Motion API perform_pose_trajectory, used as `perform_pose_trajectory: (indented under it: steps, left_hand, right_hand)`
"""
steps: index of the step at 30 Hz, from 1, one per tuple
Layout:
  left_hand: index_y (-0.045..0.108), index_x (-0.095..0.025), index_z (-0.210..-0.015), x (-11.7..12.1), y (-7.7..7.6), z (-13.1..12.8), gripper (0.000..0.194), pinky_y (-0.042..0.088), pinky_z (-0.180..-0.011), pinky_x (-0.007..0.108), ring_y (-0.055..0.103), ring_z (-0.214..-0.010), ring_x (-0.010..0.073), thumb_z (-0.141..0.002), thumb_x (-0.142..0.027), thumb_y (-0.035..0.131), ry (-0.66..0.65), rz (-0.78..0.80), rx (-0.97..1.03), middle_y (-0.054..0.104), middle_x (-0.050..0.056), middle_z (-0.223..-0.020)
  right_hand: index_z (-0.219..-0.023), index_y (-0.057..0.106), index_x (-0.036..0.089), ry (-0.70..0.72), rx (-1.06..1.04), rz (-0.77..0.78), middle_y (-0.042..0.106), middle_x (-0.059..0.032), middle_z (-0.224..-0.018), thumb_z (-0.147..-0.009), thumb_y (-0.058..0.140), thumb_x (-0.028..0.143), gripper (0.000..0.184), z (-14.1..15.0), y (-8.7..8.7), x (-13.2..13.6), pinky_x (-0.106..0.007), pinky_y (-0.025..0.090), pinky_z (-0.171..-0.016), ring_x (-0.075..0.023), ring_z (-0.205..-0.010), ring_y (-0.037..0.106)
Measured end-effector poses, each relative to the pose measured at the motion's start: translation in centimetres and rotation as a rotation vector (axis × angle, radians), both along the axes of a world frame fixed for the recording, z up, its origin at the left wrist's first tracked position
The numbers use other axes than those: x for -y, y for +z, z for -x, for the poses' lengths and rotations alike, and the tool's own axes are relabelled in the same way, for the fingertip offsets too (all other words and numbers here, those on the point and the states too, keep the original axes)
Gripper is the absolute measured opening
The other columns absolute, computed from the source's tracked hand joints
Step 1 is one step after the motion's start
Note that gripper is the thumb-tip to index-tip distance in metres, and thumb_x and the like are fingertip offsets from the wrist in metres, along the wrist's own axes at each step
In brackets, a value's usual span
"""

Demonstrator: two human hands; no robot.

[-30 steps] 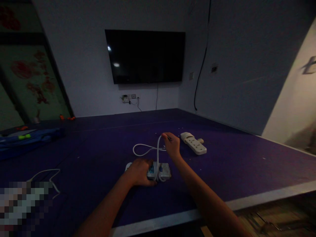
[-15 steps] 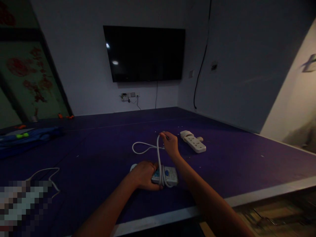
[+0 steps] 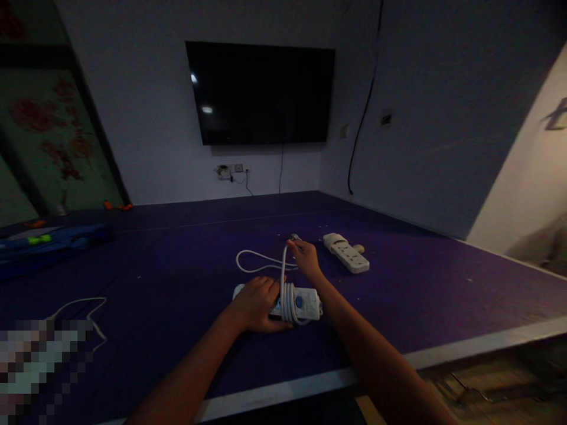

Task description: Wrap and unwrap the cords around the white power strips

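Note:
A white power strip (image 3: 309, 303) lies on the purple surface, several turns of its white cord (image 3: 288, 302) wrapped around its body. My left hand (image 3: 257, 302) is closed over the strip's left part, hiding most of it. Pinched in my right hand (image 3: 305, 257) is the cord, drawn up taut from the wraps, above and behind the strip. A loose loop of the cord rests on the surface to the left of my right hand. Farther back on the right lies a second white power strip (image 3: 352, 258), its own cord bundled around one end.
Blue cloth (image 3: 57, 242) lies at the far left. A thin pale cable (image 3: 80, 303) runs beside a pixelated patch at lower left. A wall-mounted television (image 3: 266, 94) hangs above sockets (image 3: 230, 171). The surface's pale front edge (image 3: 283, 394) is near me.
The wrapped power strip has tilted slightly and shifted up in view, its turns of cord sitting closer together. My right hand has stayed nearly in place, holding the cord.

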State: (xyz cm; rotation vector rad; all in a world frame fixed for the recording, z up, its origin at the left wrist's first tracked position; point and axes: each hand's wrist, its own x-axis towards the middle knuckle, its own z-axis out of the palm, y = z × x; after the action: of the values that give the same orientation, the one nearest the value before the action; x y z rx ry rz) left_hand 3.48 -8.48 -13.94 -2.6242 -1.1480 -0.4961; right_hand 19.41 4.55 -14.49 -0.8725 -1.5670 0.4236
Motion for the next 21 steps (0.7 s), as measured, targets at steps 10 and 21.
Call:
perform_pose_trajectory:
  steps: [10, 21]
  left_hand:
    - [0.045, -0.01, -0.124, -0.7, 0.0, 0.8, 0.087, 0.046, -0.087, 0.044, 0.058, -0.097, 0.0302, -0.065, -0.074, 0.048, 0.192, -0.208, 0.232, 0.061, 0.018, -0.107]
    - [0.036, -0.011, -0.132, -1.2, -0.1, 1.7, 0.089, 0.045, -0.09, 0.041, 0.058, -0.101, 0.0297, -0.068, -0.071, 0.049, 0.342, -0.28, 0.355, 0.06, 0.018, -0.11]
  right_hand:
    - [-0.058, 0.061, 0.017, 0.087, 0.023, 0.108, 0.053, 0.0001, -0.051, -0.073, 0.048, 0.062, 0.049, 0.2, -0.8, -0.5, -0.025, 0.034, -0.05, -0.0135, -0.051, 0.048]
    - [-0.058, 0.062, 0.016, 0.303, 0.022, 0.149, 0.061, -0.0035, -0.058, -0.068, 0.056, 0.047, 0.034, 1.3, -1.8, -0.7, -0.027, 0.038, -0.053, -0.0161, -0.054, 0.052]
